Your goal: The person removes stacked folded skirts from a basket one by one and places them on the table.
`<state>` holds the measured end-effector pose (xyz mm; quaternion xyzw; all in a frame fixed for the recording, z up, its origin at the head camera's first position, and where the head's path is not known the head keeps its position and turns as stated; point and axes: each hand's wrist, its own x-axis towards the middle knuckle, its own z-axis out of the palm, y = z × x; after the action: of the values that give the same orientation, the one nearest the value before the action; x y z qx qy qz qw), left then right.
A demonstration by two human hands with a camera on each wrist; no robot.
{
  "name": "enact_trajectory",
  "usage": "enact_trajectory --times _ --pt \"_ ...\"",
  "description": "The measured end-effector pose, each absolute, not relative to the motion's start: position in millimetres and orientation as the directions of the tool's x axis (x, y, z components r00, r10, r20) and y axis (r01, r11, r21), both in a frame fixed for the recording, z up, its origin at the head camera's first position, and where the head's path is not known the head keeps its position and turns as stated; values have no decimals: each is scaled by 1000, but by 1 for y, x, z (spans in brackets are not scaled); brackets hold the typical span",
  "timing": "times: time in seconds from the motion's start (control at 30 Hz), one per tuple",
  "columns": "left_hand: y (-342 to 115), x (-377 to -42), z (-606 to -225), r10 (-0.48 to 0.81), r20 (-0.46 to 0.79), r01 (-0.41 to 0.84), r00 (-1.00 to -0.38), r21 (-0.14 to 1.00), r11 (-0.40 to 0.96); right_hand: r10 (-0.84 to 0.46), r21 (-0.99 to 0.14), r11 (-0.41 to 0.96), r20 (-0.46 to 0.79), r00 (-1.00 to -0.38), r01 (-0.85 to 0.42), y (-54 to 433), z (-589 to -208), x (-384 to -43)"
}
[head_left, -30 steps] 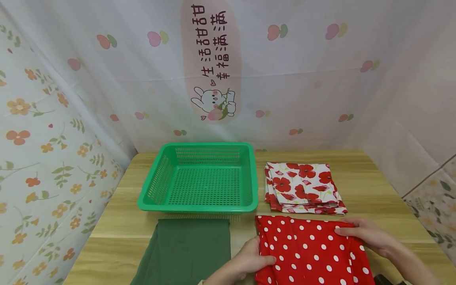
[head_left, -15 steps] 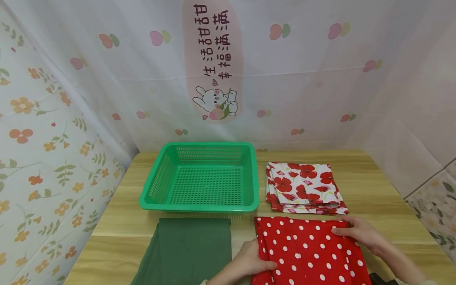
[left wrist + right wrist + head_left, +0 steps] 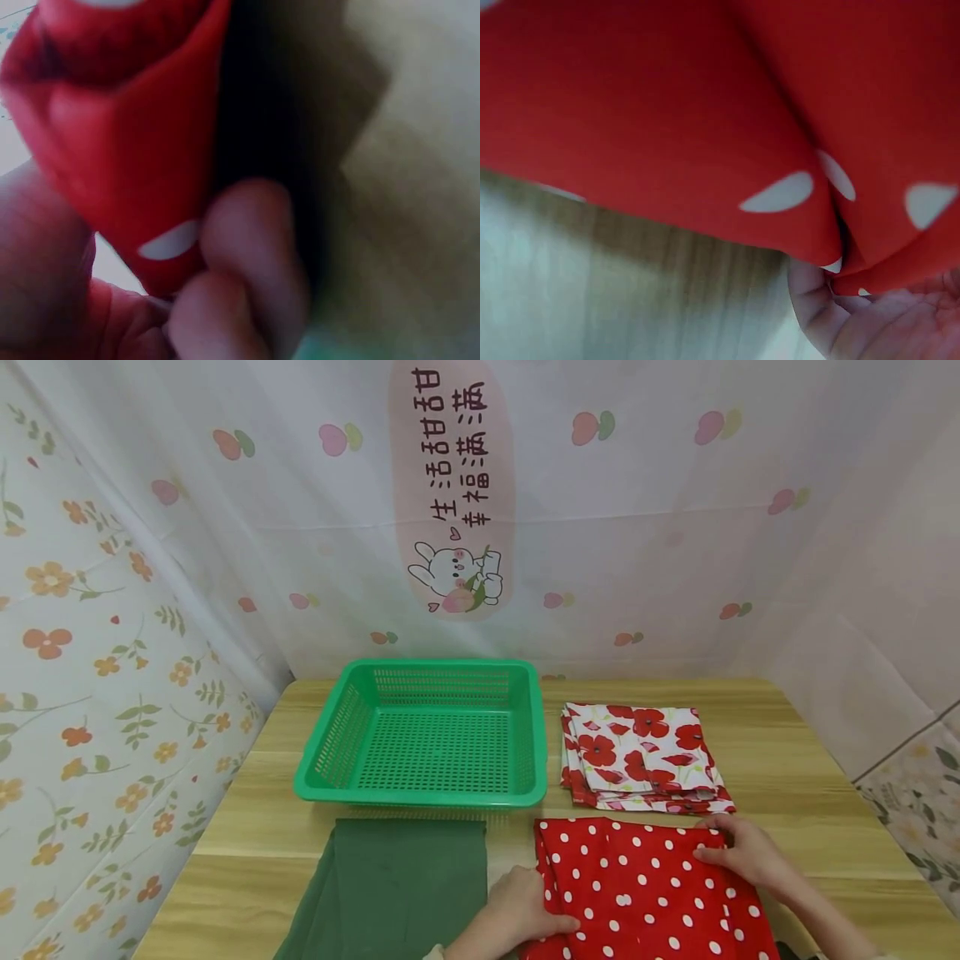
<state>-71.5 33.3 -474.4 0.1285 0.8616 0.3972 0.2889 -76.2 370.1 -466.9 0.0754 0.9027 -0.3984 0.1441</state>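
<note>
A red cloth with white polka dots [image 3: 637,893] lies folded at the front right of the table, its near part cut off by the frame. My left hand [image 3: 517,906] grips its left edge, thumb on top. In the left wrist view, a thick red fold [image 3: 142,150] runs between the thumb side and the curled fingers [image 3: 247,240]. At the far right corner, my right hand [image 3: 750,853] pinches the cloth, thumb above. The right wrist view shows fingers [image 3: 814,304] bent round the gathered red edge, partly hidden beneath it.
A green plastic basket [image 3: 534,735] with nothing in it stands at the back left. Before it lies a folded dark green cloth [image 3: 412,885]. Behind the red cloth is a folded poppy-print cloth [image 3: 637,752]. Printed curtains [image 3: 637,568] enclose the wooden table [image 3: 787,760].
My right hand has shifted slightly left, bringing the right side of the polka-dot cloth inward. The left hand keeps its grip almost in place. The head view has drifted a little.
</note>
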Motion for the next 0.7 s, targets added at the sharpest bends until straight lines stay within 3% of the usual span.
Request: enact_trajectory --times 0.2,0.47,0.7 --pt "34 -72 -472 422 -381 68 -822 671 738 42 -629 745 -286 -957 220 367 -468 -79" --pt "21 -76 -459 436 -352 38 -829 741 670 34 -581 802 -190 -981 140 363 -460 -78" --pt "0 -85 -433 444 -229 78 -866 816 572 17 -599 801 6 -1000 10 348 -442 -72"
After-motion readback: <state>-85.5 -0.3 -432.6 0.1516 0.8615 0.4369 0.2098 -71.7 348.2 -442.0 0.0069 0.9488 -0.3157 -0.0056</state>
